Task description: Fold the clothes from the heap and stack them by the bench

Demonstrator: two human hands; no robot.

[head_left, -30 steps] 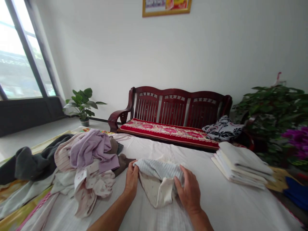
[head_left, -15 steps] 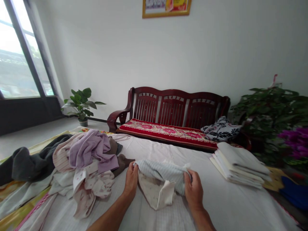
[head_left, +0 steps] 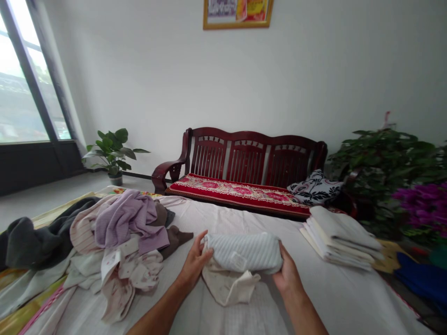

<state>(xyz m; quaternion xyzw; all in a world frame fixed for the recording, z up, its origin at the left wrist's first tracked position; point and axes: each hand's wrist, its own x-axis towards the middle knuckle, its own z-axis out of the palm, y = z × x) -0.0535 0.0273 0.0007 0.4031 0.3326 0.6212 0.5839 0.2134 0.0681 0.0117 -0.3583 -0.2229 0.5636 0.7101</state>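
A folded pale ribbed cloth (head_left: 244, 252) is lifted just above the white sheet (head_left: 335, 298), held at both ends. My left hand (head_left: 194, 266) grips its left end with thumb and fingers closed on the fabric. My right hand (head_left: 288, 274) cups its right end from below. A cream dotted garment (head_left: 226, 284) hangs and lies beneath the ribbed cloth, between my hands.
A heap of unfolded clothes (head_left: 118, 237), lilac, striped, dark grey, lies to the left. A stack of folded white laundry (head_left: 340, 237) sits at the right. Behind stand a dark wooden bench (head_left: 244, 172) with a red cushion, a patterned pillow (head_left: 314, 186) and potted plants (head_left: 384, 163).
The ribbed cloth has been folded into a neat roll and raised slightly. My right hand moved from on top of it to its right end, palm under.
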